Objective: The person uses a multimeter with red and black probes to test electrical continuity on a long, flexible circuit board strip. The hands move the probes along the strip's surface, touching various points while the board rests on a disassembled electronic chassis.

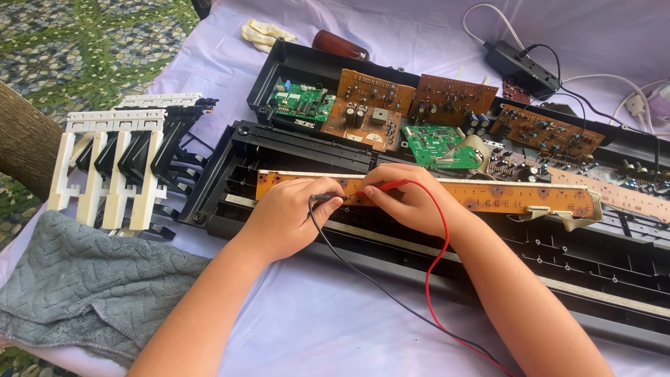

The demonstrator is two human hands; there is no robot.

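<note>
**Two probes meet on a keyboard's contact strip**

The left hand (286, 213) pinches a black test probe (326, 198) between thumb and fingers, its tip pointing right; the right hand (408, 199) grasps a red test probe (387, 186) the same way, tip pointing left. Both grips are clenched on their probes, and the two tips come close together over a long, narrow orange circuit strip (488, 195). The black lead (363, 276) and red lead (436, 279) trail off toward the near edge of the tabletop.

The strip looks thin, light and stiff but easily cracked or scratched; its bare long edges seem the safest hold, well clear of the pale ribbon cable (576, 216) at its right end. The probes are slim and light, best held by their insulated barrels, as here.

The strip lies lengthwise across an opened black keyboard case (293, 150), which takes up the middle and right of the lilac-covered tabletop (314, 321). The case's far half holds two green circuit boards (301, 101) and several brown circuit boards (375, 91). By the left edge, outside the case, rest removed white and black key sections (118, 164) and a grey towel (77, 279). A black power strip (520, 66) sits toward the far right corner.
</note>
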